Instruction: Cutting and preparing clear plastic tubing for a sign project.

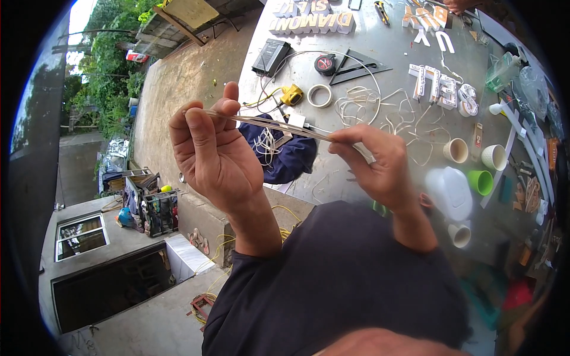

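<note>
Thin wire strands held between two bare hands above the near left edge of a metal bench (332, 184). The left hand (217, 142), palm turned up, pinches one end of the wire strands (279, 125) between thumb and fingers. The right hand (377, 160) pinches the other end between thumb and forefinger. The hands are well apart, each clamped on the strands, which run nearly straight between them, lower toward the right. Whether the strands are separate pieces or one folded length cannot be told.

The step in hand appears to be drawing the strands out side by side. The next move, as judged from this pose, calls for a firm pinch at both ends and an even, light pull, lest the strands slip or tangle.

Beyond the strands lies a dark blue cloth (291, 160) with a bunch of white wire (267, 145) on it. Farther right, loose white wire (356, 101) spreads in loops beside a tape roll (309, 97). Toward the far side are a tape measure (325, 64) and a black box (271, 57). At right, white block letters (442, 89) lie beyond a green cup (480, 183).
</note>
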`<state>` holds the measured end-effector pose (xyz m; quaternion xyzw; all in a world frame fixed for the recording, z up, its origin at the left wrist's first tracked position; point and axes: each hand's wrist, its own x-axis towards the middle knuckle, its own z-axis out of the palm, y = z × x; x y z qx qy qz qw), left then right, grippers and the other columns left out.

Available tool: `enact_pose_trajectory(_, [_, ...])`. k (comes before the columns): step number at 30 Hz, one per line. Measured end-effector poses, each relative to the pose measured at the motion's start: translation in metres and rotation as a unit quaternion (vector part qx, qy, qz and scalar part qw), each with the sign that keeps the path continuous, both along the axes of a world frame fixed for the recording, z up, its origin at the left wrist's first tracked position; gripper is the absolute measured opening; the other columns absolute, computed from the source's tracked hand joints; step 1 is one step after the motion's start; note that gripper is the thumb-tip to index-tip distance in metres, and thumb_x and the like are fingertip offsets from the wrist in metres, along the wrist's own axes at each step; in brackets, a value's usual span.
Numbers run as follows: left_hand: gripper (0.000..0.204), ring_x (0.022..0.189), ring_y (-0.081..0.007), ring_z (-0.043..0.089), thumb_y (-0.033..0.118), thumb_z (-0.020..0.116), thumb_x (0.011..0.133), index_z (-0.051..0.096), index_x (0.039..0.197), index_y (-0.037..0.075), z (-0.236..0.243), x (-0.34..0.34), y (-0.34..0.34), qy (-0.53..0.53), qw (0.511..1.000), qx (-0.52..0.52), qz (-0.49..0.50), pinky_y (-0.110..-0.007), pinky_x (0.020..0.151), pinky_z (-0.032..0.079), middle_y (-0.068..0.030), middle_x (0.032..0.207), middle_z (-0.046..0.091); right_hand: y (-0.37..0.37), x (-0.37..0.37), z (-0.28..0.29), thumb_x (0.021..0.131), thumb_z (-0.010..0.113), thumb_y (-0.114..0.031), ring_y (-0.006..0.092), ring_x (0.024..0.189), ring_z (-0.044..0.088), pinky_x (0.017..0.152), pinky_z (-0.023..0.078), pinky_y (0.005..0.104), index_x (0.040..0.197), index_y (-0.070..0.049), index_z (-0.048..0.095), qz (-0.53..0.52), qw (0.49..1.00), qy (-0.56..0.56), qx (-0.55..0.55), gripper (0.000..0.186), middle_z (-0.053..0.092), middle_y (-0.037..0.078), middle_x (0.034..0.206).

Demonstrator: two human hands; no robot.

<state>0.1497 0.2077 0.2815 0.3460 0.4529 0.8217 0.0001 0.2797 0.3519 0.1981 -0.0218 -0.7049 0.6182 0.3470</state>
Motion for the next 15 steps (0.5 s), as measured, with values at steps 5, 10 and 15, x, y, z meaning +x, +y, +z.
enact_pose_trajectory(5, [0.02, 0.09, -0.0262, 0.071, 0.01, 0.05, 0.099, 0.066, 0.106, 0.0, 0.001, -0.002, -0.001, -0.004, 1.0, 0.003, 0.001, -0.054, 0.105, 0.043, -0.0088, 0.104, 0.07, 0.0, 0.0, 0.002, 0.082, 0.071, -0.003, 0.0253, 0.072, 0.069, 0.062, 0.052, 0.0323, 0.087, 0.0, 0.067, -0.017, 1.0, -0.007, 0.014, 0.007, 0.069, 0.013, 0.08])
enact_pose_trajectory(10, [0.02, 0.091, -0.026, 0.071, 0.011, 0.05, 0.099, 0.066, 0.106, 0.001, 0.002, -0.006, -0.002, -0.014, 1.0, 0.011, 0.0, -0.054, 0.106, 0.042, -0.0087, 0.102, 0.071, 0.001, -0.001, 0.003, 0.082, 0.072, -0.004, 0.0257, 0.069, 0.068, 0.06, 0.051, 0.0322, 0.085, -0.001, 0.067, -0.033, 0.999, -0.008, 0.025, 0.006, 0.069, 0.011, 0.079])
enact_pose_trajectory(15, [0.018, 0.091, -0.0258, 0.071, 0.01, 0.051, 0.099, 0.065, 0.107, 0.002, 0.003, -0.007, -0.011, 0.016, 1.0, -0.003, 0.012, -0.054, 0.106, 0.042, -0.0078, 0.102, 0.071, -0.003, -0.004, 0.007, 0.083, 0.071, -0.002, 0.0239, 0.07, 0.068, 0.06, 0.051, 0.0305, 0.088, 0.0, 0.068, -0.021, 1.0, -0.006, 0.015, 0.006, 0.069, 0.013, 0.079])
